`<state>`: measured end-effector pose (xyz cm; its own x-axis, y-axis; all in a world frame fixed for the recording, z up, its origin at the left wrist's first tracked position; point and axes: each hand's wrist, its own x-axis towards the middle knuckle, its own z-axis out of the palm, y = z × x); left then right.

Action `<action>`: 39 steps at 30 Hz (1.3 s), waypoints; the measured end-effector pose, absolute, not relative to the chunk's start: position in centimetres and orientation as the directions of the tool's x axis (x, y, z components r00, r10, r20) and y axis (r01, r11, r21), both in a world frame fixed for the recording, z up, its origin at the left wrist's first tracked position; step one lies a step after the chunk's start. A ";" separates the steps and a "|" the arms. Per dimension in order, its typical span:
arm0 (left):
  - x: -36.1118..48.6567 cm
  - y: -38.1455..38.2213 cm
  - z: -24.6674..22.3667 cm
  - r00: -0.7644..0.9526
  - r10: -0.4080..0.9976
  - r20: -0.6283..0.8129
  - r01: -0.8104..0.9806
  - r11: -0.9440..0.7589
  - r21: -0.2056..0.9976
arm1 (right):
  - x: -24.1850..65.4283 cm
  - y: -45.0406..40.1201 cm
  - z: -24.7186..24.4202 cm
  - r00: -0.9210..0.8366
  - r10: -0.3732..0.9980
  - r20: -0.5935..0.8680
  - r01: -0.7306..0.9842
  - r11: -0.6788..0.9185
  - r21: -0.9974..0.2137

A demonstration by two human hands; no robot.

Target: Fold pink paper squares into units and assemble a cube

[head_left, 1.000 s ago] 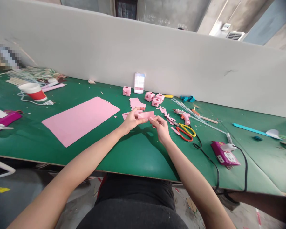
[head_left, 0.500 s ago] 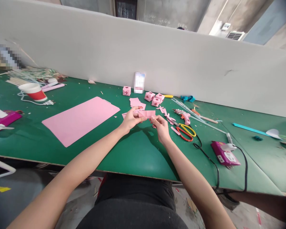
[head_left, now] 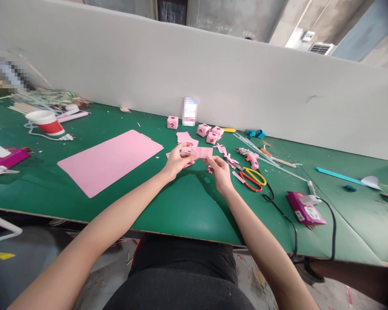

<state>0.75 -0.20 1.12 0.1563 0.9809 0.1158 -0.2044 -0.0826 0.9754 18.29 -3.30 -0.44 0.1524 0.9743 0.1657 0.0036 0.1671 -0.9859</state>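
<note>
A small creased piece of pink paper (head_left: pixel 203 152) is held up over the table between my two hands. My left hand (head_left: pixel 177 162) pinches its left end between thumb and fingers. At the lower right edge, my right hand (head_left: pixel 218 169) grips it with thumb and fingertips; the other fingers curl beneath. Behind and below the left hand lie loose pink paper squares (head_left: pixel 185 137), partly covered by it. Pink paper scraps (head_left: pixel 224 154) and scissors (head_left: pixel 252 177) with red and yellow handles lie just right of my right hand.
A large pink sheet (head_left: pixel 110 161) lies to the left. Folded pink paper cubes (head_left: pixel 172 122) stand near the phone (head_left: pixel 190 112) against the partition. Rightward are a pink glue gun (head_left: pixel 250 158), its black cord and a purple power box (head_left: pixel 305 209). A red-white paper cup (head_left: pixel 47 122) stands far left.
The pink paper has shifted slightly right and tilted, so its folded left part shows differently. My left thumb has moved back a little; both hands keep their hold.
</note>
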 end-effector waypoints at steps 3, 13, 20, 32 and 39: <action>0.8 -0.3 1.1 0.153 0.978 0.141 -0.212 -0.107 0.972 | 18.4 -3.2 -0.4 0.151 0.977 0.153 -0.002 0.155 -0.988; 0.5 -0.1 0.9 0.159 0.965 0.207 -0.085 -0.196 0.977 | 18.5 -3.3 -0.3 0.115 0.971 0.212 0.117 0.198 -0.973; 0.6 -0.2 0.2 0.256 0.917 0.307 0.084 -0.337 0.938 | 18.5 -3.3 -0.5 0.064 0.953 0.297 0.314 0.264 -0.912; 1.0 -0.4 -0.1 0.230 0.907 0.351 0.199 -0.397 0.896 | 18.6 -3.2 -0.7 0.121 0.883 0.453 0.611 0.294 -0.735; 0.6 -0.3 0.6 0.151 0.929 0.337 0.146 -0.358 0.922 | 20.9 -2.5 -0.3 0.262 0.859 0.440 0.532 0.252 -0.809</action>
